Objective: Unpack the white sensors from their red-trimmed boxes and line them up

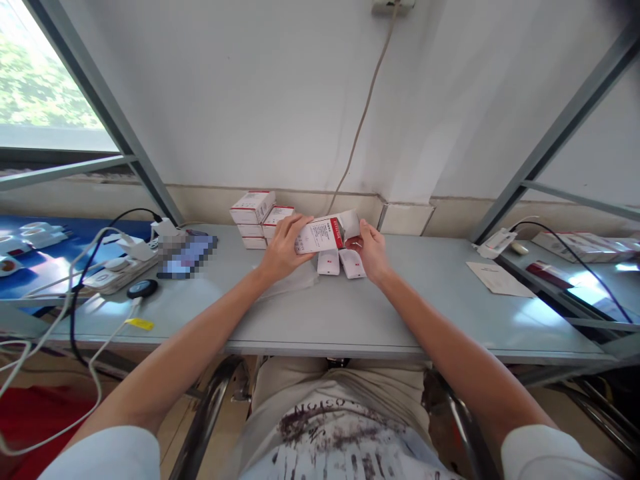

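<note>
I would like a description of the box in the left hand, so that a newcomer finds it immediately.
Find the grey desk along the white wall. Near its middle, by two small white devices, the left hand grips a white box with a red band. Unlike the stacked boxes to its left, this one is held up, its open end towards the right hand.

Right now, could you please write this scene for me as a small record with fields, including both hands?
Left hand: grips a red-and-white printed carton
Right hand: at the carton's open end; whether it holds anything is unclear
Carton state: end flap open
Below carton: two white devices, side by side on the grey table
Behind left hand: stacked cartons
Far left: smartphone, power strip
Far right: paper sheet
</note>
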Available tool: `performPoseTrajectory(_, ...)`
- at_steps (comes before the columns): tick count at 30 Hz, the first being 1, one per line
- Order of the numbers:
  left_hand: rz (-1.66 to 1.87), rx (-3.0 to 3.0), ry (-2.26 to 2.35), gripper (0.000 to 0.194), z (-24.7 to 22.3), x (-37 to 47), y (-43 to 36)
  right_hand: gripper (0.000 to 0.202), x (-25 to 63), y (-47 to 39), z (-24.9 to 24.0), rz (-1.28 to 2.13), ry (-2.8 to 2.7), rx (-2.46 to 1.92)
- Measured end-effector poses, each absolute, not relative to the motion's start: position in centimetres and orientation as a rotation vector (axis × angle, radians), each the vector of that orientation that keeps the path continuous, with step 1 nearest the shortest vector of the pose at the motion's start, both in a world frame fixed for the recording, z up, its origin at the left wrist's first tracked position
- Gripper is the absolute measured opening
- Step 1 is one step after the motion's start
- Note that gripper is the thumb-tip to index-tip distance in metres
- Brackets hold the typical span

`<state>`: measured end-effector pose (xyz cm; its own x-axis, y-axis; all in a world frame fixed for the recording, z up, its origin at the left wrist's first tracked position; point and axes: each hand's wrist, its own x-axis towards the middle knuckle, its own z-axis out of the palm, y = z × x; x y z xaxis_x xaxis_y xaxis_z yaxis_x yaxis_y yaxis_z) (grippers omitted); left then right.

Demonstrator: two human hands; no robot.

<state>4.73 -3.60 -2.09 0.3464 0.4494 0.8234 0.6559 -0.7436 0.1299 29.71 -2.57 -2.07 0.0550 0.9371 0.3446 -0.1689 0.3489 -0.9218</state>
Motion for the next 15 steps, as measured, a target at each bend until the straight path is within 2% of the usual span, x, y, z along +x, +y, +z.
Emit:
performPoseTrajectory(7, -1.294, -2.460, -0.853, 0.073, -1.6, 5.4, -4.5, 0.049, 29.7, -1.9, -3.1, 0.694, -1.303, -1.025)
performPoseTrajectory(15, -1.227, -2.397, -0.910, 0.067, -1.8, 4.8, -3.8, 0.041, 29.4, -3.1, -1.8, 0.910, -1.334, -0.897)
